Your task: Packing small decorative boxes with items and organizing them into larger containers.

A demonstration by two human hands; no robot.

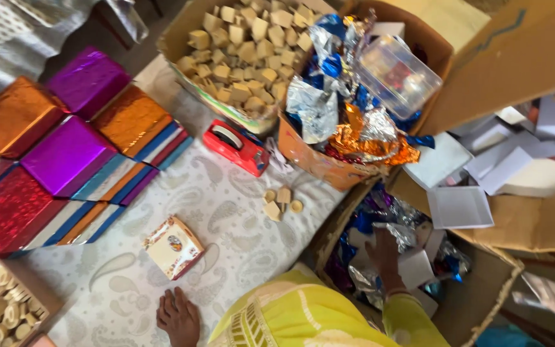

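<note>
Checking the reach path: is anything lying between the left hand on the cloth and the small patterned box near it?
Nothing visible does. The left hand rests flat on the paisley cloth, and only bare cloth shows between it and the small patterned box.

A paisley cloth (226,212) carries foil-wrapped boxes (65,154), a red tape dispenser (236,146), a small printed box (173,247) and cartons.

One head-worn camera looks steeply down, close over the patterned cloth (226,212) and boxes.
</note>
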